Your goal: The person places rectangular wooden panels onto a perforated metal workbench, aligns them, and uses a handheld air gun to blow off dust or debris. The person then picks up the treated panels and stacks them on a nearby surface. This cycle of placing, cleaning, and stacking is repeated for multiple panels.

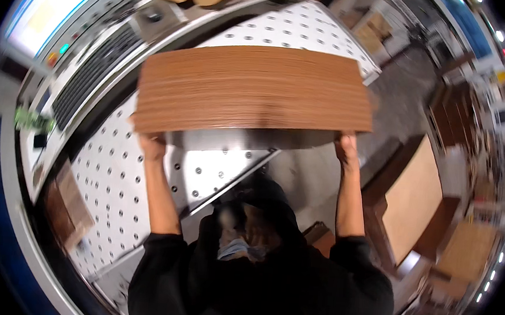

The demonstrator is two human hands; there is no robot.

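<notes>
Both bare forearms (164,203) extend forward from black sleeves (160,259), roughly parallel and well apart. The left hand (153,147) and right hand (346,149) are closed in a grip at similar reach, each partly hidden from view.

Nothing legible in view. Screen (57,12), ten o'clock: bright glare, any lettering washed out. Button panel (94,22) beside it, also ten o'clock: markings by the buttons too small and blurred to read.
</notes>
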